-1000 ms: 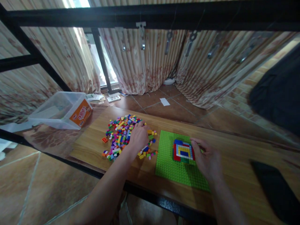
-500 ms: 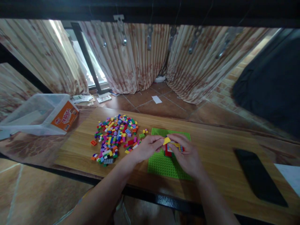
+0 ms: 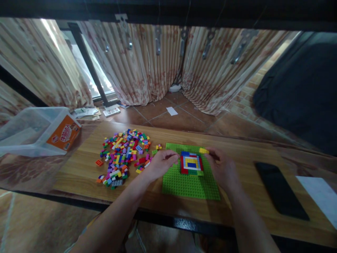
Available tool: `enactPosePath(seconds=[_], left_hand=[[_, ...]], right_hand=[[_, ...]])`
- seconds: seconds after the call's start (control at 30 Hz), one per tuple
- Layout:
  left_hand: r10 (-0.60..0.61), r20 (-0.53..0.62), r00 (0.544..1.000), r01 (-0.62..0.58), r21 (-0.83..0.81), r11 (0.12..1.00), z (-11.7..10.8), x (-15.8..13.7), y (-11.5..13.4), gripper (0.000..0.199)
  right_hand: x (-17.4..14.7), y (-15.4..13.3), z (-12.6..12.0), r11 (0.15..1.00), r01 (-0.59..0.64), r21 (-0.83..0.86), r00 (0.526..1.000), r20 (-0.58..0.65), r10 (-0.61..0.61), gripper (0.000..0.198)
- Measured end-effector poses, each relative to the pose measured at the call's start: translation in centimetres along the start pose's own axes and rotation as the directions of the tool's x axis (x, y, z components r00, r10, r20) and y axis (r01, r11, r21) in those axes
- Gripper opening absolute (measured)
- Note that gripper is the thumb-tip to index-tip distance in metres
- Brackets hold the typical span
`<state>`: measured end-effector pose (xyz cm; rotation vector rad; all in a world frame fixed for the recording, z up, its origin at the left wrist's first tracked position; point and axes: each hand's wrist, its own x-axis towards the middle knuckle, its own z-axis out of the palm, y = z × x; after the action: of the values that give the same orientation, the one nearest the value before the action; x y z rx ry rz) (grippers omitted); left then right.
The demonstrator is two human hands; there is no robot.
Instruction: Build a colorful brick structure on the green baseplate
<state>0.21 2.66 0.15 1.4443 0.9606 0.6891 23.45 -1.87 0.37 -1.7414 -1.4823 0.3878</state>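
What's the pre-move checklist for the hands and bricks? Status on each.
1. Yellow brick held by right hand: ok, at the fingertips.
2. Left hand free: cannot tell, anything between its fingertips is too small to make out.
3. Green baseplate lying flat on table: ok.
4. Multicoloured build on baseplate, top visible: ok.
5. Loose bricks sorted by colour: not ok, mixed pile.
6. Yellow brick's studs up: cannot tell, too blurred.
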Motion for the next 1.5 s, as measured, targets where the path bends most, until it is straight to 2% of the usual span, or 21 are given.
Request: enactPosePath(seconds=[0.2,0.43,0.63,0.9,1.13,1.5], left_hand=[[0.025,-0.01,1.0,-0.025,-0.02,0.999,0.1,-0.2,0.4,0.019],[-0.002,-0.005,1.0,0.002,0.011,1.0,0.1,-0.1,0.6,0.016],[0.017,-0.002,1.0,-0.017,0.025,1.0,0.1,-0.2,0.6,0.015],[0.021,0.032,0.999,-0.024,0.076,0.997,-0.1,-0.2,0.5,0.016],[0.062,0.036,0.997,-0.066,0.129,0.989,-0.2,-0.2,0.3,0.018],[0.086,0.045,0.995,-0.093,0.194,0.977,-0.2,-0.1,-0.1,0.018]], right_hand=[[0.4,1.2,-0.5,0.998,-0.051,-0.031,0.998,0.033,0.052,0.036],[0.4,1.3,0.3,0.999,-0.031,-0.027,0.997,0.064,0.033,0.031],[0.3,0.7,1.4,0.997,0.055,-0.061,0.993,0.112,-0.048,0.028],[0.6,1.1,1.3,0.997,0.037,-0.061,0.992,0.119,-0.029,0.029],[0.6,1.1,1.5,0.994,0.072,-0.077,0.988,0.144,-0.061,0.026],[1.5,1.6,0.7,0.993,0.115,-0.035,0.95,0.296,-0.1,0.023]])
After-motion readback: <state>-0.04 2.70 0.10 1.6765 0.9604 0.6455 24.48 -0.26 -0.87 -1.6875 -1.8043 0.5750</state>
